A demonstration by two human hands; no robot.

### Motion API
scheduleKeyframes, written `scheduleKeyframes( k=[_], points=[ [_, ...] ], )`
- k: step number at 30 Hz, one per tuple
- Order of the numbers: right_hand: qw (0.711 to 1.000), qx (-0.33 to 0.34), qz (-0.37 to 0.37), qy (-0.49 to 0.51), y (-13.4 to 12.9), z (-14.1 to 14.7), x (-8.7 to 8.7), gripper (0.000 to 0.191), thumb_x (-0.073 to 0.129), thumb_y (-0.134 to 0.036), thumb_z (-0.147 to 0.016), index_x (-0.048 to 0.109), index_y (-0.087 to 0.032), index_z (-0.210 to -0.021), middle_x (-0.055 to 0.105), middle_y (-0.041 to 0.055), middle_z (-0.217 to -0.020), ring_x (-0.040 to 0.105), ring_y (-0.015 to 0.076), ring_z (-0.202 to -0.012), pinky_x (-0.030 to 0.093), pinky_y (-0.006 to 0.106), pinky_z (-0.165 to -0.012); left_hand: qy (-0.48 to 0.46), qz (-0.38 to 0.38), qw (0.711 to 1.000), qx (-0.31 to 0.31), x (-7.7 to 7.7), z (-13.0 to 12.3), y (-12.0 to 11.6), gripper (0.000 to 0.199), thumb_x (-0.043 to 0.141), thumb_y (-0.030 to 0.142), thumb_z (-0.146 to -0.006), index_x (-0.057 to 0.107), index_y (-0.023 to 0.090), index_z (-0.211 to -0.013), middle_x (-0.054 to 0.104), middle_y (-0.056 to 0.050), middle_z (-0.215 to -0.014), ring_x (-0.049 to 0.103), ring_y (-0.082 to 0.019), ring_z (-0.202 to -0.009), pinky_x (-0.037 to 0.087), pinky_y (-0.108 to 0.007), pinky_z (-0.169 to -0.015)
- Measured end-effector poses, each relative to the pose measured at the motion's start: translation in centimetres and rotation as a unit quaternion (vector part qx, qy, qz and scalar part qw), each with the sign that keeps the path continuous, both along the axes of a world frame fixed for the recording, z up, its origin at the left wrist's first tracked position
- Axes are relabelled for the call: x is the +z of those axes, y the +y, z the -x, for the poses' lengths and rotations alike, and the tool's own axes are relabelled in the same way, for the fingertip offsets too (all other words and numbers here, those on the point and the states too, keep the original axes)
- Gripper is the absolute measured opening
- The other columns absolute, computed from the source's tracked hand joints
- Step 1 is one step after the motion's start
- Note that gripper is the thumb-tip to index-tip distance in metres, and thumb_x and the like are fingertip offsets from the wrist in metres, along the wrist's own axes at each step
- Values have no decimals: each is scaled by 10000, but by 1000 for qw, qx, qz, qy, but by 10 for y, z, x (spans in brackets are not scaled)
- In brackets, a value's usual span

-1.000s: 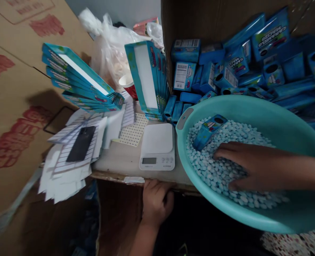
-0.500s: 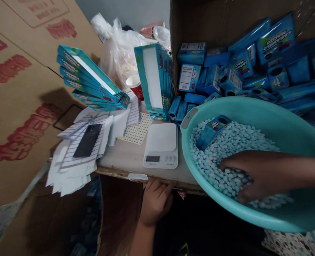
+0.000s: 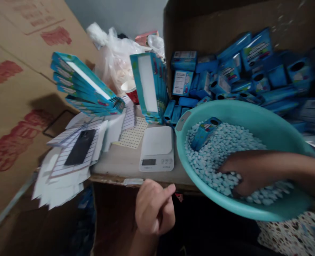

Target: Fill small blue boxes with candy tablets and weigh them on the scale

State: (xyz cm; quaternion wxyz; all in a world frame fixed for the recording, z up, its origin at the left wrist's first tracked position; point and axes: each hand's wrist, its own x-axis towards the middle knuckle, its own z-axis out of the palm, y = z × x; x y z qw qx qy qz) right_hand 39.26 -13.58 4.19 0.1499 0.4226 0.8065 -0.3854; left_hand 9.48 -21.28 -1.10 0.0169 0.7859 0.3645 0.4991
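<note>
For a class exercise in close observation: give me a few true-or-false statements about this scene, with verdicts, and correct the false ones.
1. The right hand is pushed into round pale blue pieces in a teal plastic basin. True.
2. The left hand is in the basin too. False: it is below the table edge, outside the basin.
3. A blue box lies on top of the pieces. True.
4. A smartphone lies on the digital kitchen scale. False: it lies on lined paper sheets, and the scale stands apart from it.
5. The scale stands on the table beside the basin. True.
</note>
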Motion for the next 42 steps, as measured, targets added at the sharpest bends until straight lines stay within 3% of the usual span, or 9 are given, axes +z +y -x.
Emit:
scheduleKeyframes(
  k=[3, 5, 7, 11, 16, 19, 25, 32, 42],
  points=[
    [1000, 14, 9, 24, 6, -1, 9, 340, 763, -345, -753, 818, -265, -1079, 801, 28, -951, 722, 276, -835, 430, 305, -640, -9, 60, 998, 7, 42, -39, 50, 482, 611, 186, -1010, 508, 231, -1479, 659, -10, -930, 649, -178, -822, 553, -353, -838],
    [998, 0, -13, 61, 10, -3, 15, 330, 749, -323, -792, 813, -275, -1112, 799, 5, -971, 705, 240, -837, 438, 287, -670, 59, 104, 993, 8, 57, -67, 91, 636, 696, 375, -991, 451, 221, -1557, 674, -110, -1250, 673, -280, -1161, 553, -452, -1024],
    [997, -15, -45, 64, 12, -6, 19, 307, 742, -305, -817, 811, -272, -1114, 796, 1, -972, 693, 227, -837, 444, 285, -689, 124, 182, 975, -15, 57, -91, 128, 900, 821, 488, -886, 394, 192, -1621, 595, -183, -1469, 585, -379, -1377, 532, -503, -1097],
    [993, -43, -96, 60, 15, -13, 19, 283, 752, -301, -824, 801, -250, -1097, 787, 23, -962, 677, 232, -847, 467, 299, -720, 138, 338, 929, -59, 36, -110, 172, 969, 888, 378, -826, 402, 203, -1646, 678, -175, -1408, 681, -370, -1284, 607, -447, -991],
    [955, -125, -81, 257, 17, -20, 20, 208, 708, -370, -833, 751, -237, -986, 757, -20, -930, 674, 182, -847, 516, 279, -799, 107, 366, 922, -60, 29, -103, 173, 843, 885, 327, -824, 526, 196, -1576, 671, -154, -1454, 686, -352, -1298, 611, -445, -1035],
    [904, -232, -7, 358, 20, -21, 21, 196, 725, -382, -770, 692, -201, -837, 686, -14, -761, 639, 167, -668, 510, 270, -617, 117, 366, 918, -100, 35, -101, 168, 708, 878, 318, -837, 628, 210, -1491, 697, -123, -1425, 686, -348, -1297, 602, -459, -1071],
    [720, -451, 28, 527, 30, -17, 18, 285, 777, -383, -754, 539, -227, -770, 525, -73, -570, 464, 105, -457, 375, 245, -455, 120, 365, 907, -173, 41, -100, 166, 513, 818, 245, -894, 716, 256, -1397, 755, -50, -1320, 725, -294, -1214, 596, -455, -1102],
    [565, -542, 11, 623, 52, -11, 14, 231, 714, -298, -775, 498, -227, -818, 472, -67, -583, 390, 95, -500, 290, 229, -455, 123, 413, 874, -226, 40, -98, 169, 542, 822, 262, -871, 718, 241, -1402, 728, -43, -1385, 662, -343, -1328, 528, -483, -1189],
    [504, -553, 41, 662, 74, 23, 5, 203, 625, -288, -783, 425, -256, -766, 413, -52, -555, 364, 152, -509, 314, 285, -479, 110, 424, 867, -238, 35, -96, 169, 468, 760, 278, -900, 702, 303, -1364, 732, -9, -1372, 660, -327, -1311, 513, -492, -1157]
  ],
)
